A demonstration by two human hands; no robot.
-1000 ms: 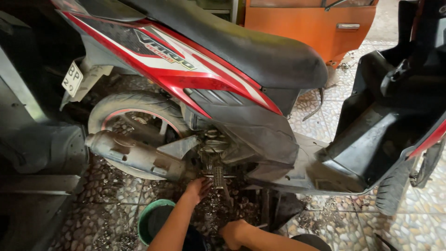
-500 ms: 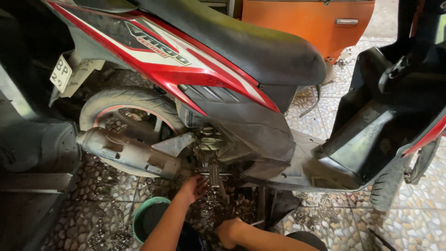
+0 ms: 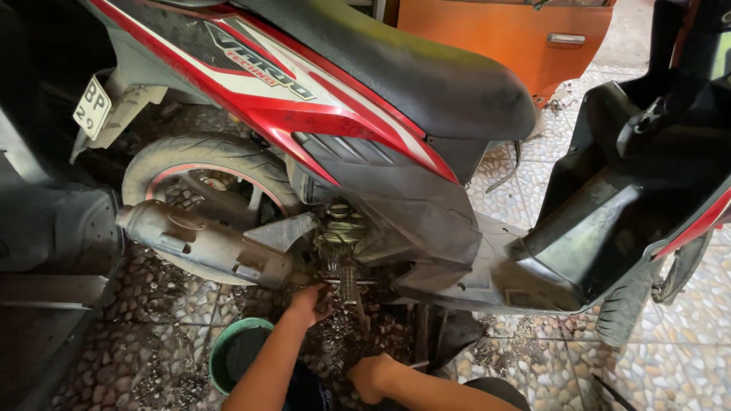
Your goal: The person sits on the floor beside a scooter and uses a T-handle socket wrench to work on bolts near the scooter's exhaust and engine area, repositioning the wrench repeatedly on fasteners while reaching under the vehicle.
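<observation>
A pebbled tile floor (image 3: 670, 358), strewn with grit, carries a red and black scooter (image 3: 343, 129) on its stand. The left hand (image 3: 308, 303) is pressed against the greasy engine underside (image 3: 343, 262) beside the exhaust muffler (image 3: 205, 243); whether anything is gripped cannot be told. The right hand (image 3: 371, 377) is clenched low near the floor, its contents hidden. A green basin (image 3: 221, 354) sits below. The engine parts are judged stiff, heavy and slippery, best taken by protruding edges. Since the earlier frame, only the view has shifted slightly.
</observation>
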